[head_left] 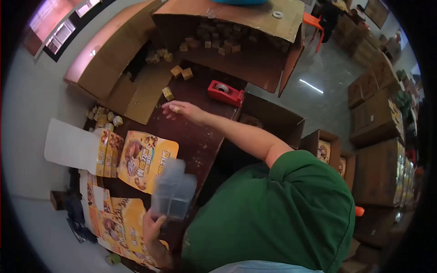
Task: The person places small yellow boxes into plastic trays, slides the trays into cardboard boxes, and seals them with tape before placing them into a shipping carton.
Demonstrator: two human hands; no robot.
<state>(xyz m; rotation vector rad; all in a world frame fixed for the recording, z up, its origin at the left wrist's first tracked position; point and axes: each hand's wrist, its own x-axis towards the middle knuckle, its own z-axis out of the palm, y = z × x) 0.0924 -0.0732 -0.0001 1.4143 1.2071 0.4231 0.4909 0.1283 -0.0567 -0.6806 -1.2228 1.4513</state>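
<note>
My left hand (151,227) grips the lower edge of a clear plastic tray (172,198) with moulded compartments, which is blurred by motion. My right hand (180,110) is stretched over the dark table, its fingers loosely apart with nothing seen in them. Just beyond it lies a small yellow-and-white box (168,93). Left of the tray, a flat yellow printed carton (144,159) rests on the table, partly covered by the tray. Beside it stands an open carton with a white flap (75,144). More yellow printed cartons (123,223) lie near my left hand.
A red tape dispenser (225,93) sits at the table's edge. A large cardboard box (227,27) on its side holds many small boxes. Two more small boxes (182,72) lie before it. Small boxes (104,116) cluster by the wall. Stacked cartons (375,113) stand at right.
</note>
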